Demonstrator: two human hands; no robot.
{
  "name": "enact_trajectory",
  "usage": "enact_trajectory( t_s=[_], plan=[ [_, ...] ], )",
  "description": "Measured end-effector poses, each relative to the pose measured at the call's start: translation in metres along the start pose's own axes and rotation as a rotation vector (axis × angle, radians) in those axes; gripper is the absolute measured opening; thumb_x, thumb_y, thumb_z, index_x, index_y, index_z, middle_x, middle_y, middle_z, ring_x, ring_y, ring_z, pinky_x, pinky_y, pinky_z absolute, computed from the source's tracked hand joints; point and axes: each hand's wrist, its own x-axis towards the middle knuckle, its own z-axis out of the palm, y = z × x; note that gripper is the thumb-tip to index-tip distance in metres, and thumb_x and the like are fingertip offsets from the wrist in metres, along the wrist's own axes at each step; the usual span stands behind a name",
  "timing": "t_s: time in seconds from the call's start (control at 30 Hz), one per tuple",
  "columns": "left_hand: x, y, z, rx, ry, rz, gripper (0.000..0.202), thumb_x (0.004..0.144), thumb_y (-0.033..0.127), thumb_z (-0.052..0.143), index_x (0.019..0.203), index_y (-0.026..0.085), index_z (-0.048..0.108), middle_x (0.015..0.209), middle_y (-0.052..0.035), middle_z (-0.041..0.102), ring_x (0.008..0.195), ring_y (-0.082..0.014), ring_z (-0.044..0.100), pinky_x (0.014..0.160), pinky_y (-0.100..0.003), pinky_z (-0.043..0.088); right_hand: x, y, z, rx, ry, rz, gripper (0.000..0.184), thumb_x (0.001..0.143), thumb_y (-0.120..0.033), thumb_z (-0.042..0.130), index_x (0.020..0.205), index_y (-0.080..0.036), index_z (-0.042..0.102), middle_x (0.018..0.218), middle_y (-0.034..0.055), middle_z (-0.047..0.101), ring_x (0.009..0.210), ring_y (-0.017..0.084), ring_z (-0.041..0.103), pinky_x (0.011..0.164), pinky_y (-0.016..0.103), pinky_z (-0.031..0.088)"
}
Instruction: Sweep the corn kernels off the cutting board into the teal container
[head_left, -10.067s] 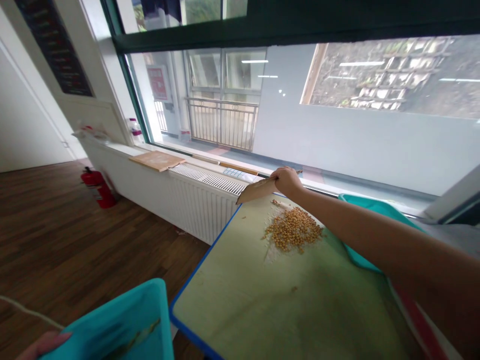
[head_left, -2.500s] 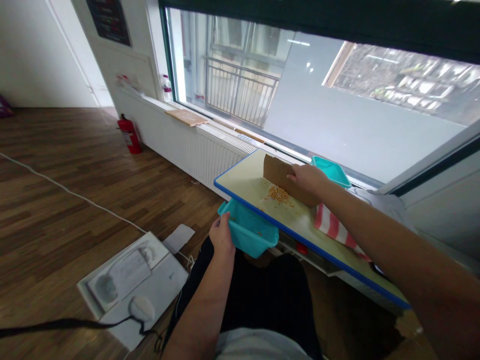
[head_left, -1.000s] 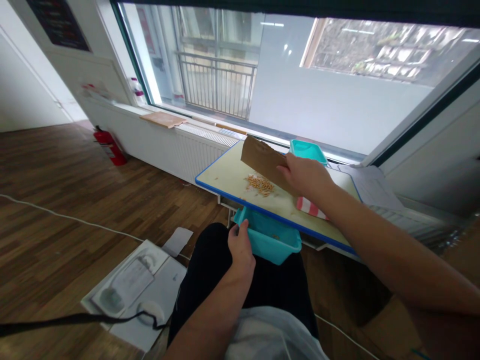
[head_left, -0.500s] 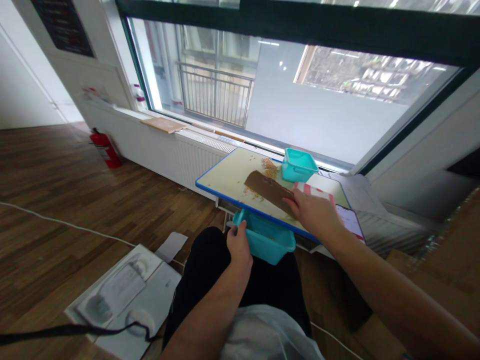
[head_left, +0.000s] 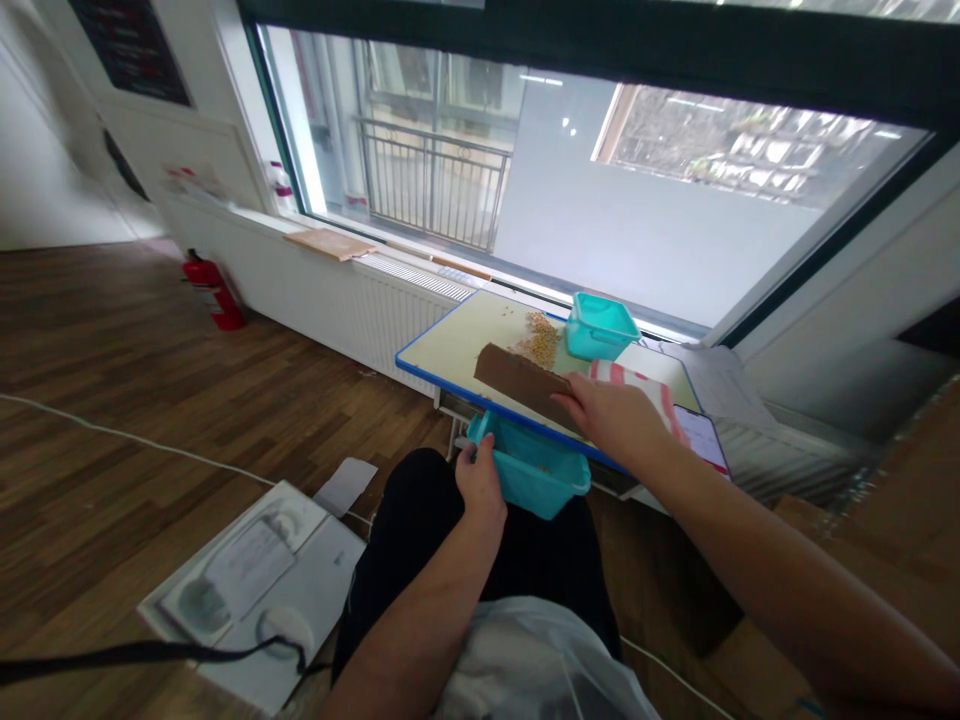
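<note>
My right hand [head_left: 611,408] grips a strip of brown cardboard [head_left: 521,383], which lies along the front part of the small table [head_left: 442,345]. Behind the strip sits a loose pile of yellow kernels [head_left: 541,340], corn by the look of them. With my left hand [head_left: 480,482] I hold the left end of a turquoise plastic bin [head_left: 541,488], just under the table's blue front edge and above my lap. A few small bits show inside it. Another turquoise bin [head_left: 602,328] stands at the back of the table.
A red-and-white cloth [head_left: 634,383] and a phone [head_left: 699,435] lie at the table's right side. Window and radiator [head_left: 401,310] are behind. A fire extinguisher [head_left: 214,290] stands at left; a flat white box [head_left: 255,590] is on the floor, with brown cardboard [head_left: 892,570] at right.
My right hand has drawn the cardboard strip toward the table's front edge and slightly left. Kernels that lay in front of the strip no longer show. My left hand still holds the bin.
</note>
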Motion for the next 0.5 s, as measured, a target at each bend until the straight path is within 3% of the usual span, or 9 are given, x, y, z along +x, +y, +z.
enact_trajectory(
  t_s=[0.2,0.37,0.5],
  plan=[
    [0.004,-0.005,0.000,-0.017,-0.008,-0.010,0.032,0.074,0.033,0.073,0.096,0.012,0.063,0.085,-0.0081,0.065,0.081,-0.0222,0.064,0.076,-0.037,0.051,0.007,0.005,0.001,-0.017,0.084,0.073,0.039,0.098,-0.048,0.029,0.107,-0.022,0.057,0.097,0.0099,0.070,0.079,0.023,0.066,0.054,0.027,0.027],
    [0.005,-0.004,0.000,-0.026,-0.004,-0.002,0.031,0.074,0.033,0.074,0.095,0.012,0.063,0.084,-0.0087,0.065,0.078,-0.0213,0.064,0.072,-0.036,0.052,0.015,0.007,0.012,-0.011,0.010,0.012,0.041,0.098,-0.048,0.029,0.108,-0.020,0.058,0.093,0.0105,0.071,0.078,0.023,0.066,0.055,0.028,0.028],
    [0.005,0.000,0.000,-0.034,-0.024,0.012,0.026,0.076,0.031,0.071,0.092,0.011,0.064,0.079,-0.0081,0.065,0.071,-0.0197,0.063,0.065,-0.034,0.051,0.019,0.002,0.009,0.006,-0.020,-0.096,0.039,0.098,-0.048,0.031,0.105,-0.022,0.060,0.090,0.0087,0.071,0.079,0.023,0.066,0.054,0.028,0.025]
  ],
)
